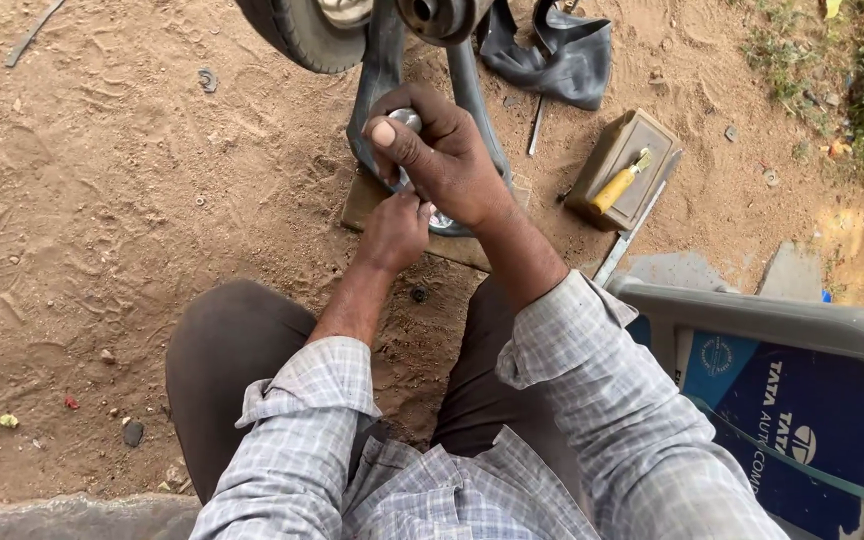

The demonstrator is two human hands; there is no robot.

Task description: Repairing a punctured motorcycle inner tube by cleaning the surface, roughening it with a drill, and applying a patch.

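Observation:
My right hand (442, 150) is closed around a shiny metal tool handle (407, 120), its rounded top showing beside my thumb. Just below it, my left hand (394, 228) grips something small against a black rubber inner tube (377, 85) that loops over a flat wooden board (367, 200) on the sandy ground. What the left fingers hold is hidden. A bit of shiny metal (441, 221) shows under my right wrist. I squat, with my dark trousers and checked shirt sleeves in the foreground.
A tyre (302, 35) and a wheel hub (442, 15) stand at the top. A folded black rubber piece (562, 55) lies to the right. A small wooden box (624, 165) holds a yellow-handled tool (617, 185). A grey crate (792, 330) with a blue carton sits at lower right.

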